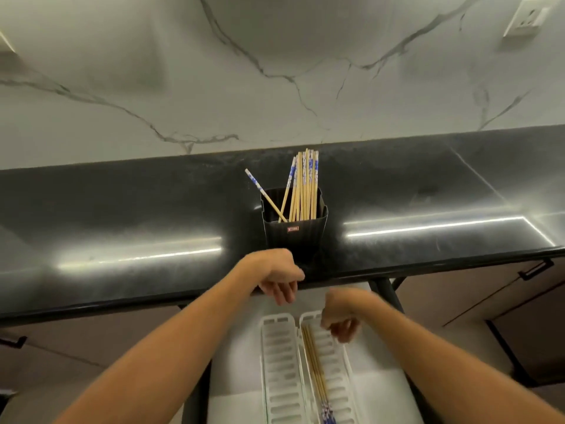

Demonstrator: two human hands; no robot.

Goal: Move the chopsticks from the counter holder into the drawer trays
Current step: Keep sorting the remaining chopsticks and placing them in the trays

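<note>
Chopsticks [302, 185] mostly stand in the black holder [295, 231] on the counter [122, 215], one leaning out to the holder's left. Below the holder, in the open drawer [238, 362], a small bundle [315, 365] lies in the right tray [334, 359]; the left tray [279, 356] has none. The job looks barely begun. The left hand [279, 278] hangs just below the holder, fingers loose, holding nothing. The right hand [342, 319], lower and right of the holder, curls over the right tray; blur hides whether it pinches anything.
</note>
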